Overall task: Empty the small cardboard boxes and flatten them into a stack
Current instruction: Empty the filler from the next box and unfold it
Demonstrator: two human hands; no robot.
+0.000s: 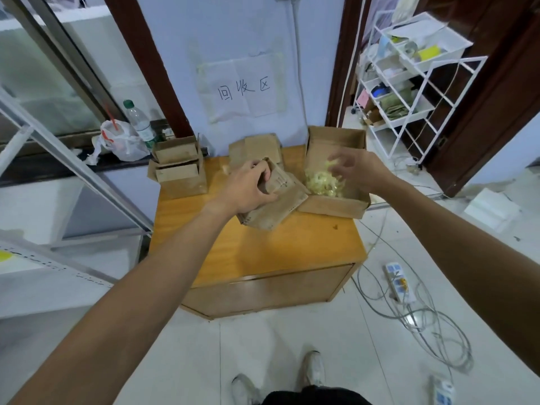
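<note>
My left hand [252, 185] grips a small brown cardboard box [280, 197] in the middle of the wooden cabinet top [263, 247]; the box lies tilted with its flaps spread. My right hand [355, 169] hovers, blurred, over a larger open cardboard box [333, 204] at the right, with pale yellow packing bits [321, 182] in it. Some of the yellow bits seem to sit at the fingertips. Two small open boxes [178, 168] are stacked at the back left. Flattened cardboard [257, 149] leans against the wall behind.
A plastic bottle [140, 124] and a white plastic bag [122, 141] sit on the sill at the left. A white wire rack [415, 83] stands at the right. Cables and a power strip [399, 280] lie on the tiled floor. A paper sign [242, 89] hangs on the wall.
</note>
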